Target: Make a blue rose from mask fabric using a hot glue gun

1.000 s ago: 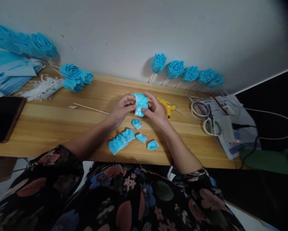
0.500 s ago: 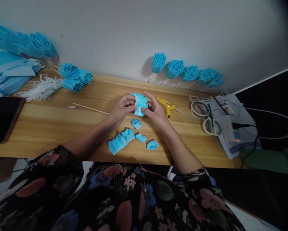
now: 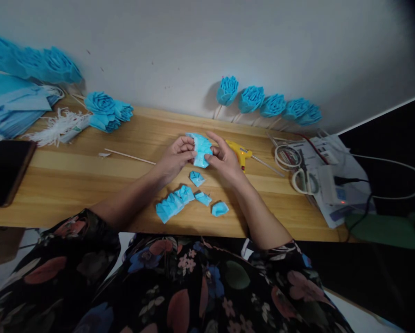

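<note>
Above the middle of the wooden table (image 3: pixel 89 175), my left hand (image 3: pixel 174 157) and my right hand (image 3: pixel 224 159) both pinch one folded blue paper piece (image 3: pixel 201 149) between them. The left fingers close on its left edge, the right thumb and fingers on its right side. Just below the hands lie several smaller folded blue paper pieces (image 3: pixel 174 203), one of them (image 3: pixel 220 209) nearest the table's front edge. A yellow glue gun (image 3: pixel 240 152) lies right behind my right hand.
Finished blue paper roses (image 3: pixel 270 104) lean on the wall at the back; more roses (image 3: pixel 106 108) and blue sheets (image 3: pixel 13 104) are at left. A thin stick (image 3: pixel 129 156), white shreds (image 3: pixel 57 127), a dark phone (image 3: pixel 4 169), tape rolls (image 3: pixel 288 157), scissors (image 3: pixel 304 178) and a power strip (image 3: pixel 332 187) lie around.
Hardly anything moved; both hands keep their pinch on the blue paper piece, which sits very slightly further left and higher than a second ago.
</note>
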A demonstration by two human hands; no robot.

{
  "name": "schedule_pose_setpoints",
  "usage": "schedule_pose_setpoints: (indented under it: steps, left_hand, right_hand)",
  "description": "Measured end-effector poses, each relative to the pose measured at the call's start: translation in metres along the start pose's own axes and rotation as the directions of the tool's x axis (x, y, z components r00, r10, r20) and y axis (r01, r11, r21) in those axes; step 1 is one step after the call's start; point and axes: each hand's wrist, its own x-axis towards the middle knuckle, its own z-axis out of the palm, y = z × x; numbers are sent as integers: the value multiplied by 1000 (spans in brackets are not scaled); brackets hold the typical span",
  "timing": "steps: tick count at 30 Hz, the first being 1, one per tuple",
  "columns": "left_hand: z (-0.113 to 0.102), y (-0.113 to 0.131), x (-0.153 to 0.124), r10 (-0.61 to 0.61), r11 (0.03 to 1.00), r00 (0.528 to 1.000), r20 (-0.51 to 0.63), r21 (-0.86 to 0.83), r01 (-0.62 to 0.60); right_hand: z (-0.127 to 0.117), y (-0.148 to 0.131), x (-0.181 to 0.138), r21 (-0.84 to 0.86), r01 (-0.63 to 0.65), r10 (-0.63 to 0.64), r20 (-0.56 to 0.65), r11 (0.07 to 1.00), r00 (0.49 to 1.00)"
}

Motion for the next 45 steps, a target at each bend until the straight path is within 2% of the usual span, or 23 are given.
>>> schedule_pose_setpoints:
  steps: [3,6,12,21,28,37,45]
  left_hand:
    - [0,1,0,15,1000,1000,-18,6,-15]
    - [1,1,0,11,1000,999,-39,26,-10]
    - [3,3,-3,-23,1000,999,-38,18,24]
    - [-2,-3,-1,-4,999,1000,27,37,3]
    - [-2,-3,-1,8,998,998,66,54,-12]
    - [0,-1,-1,-10,997,1000,29,73,8]
    - [0,3,-3,-99,995,995,-18,-18,99]
  right_hand:
    - [-3,0,0,119,5,3,-67,993,998]
    - [-3,0,1,153,-2,16,-89,988,996]
    - [-1,-2,2,108,7,6,-115,994,993]
    - [5,-2,1,49,46,-39,-124,998,992]
    - [7,-6,0,6,20,-20,-118,1000,993]
    - [8,-9,-2,-14,18,-19,-98,1000,995]
    - [-4,-3,4,41,25,-18,-174,999,985]
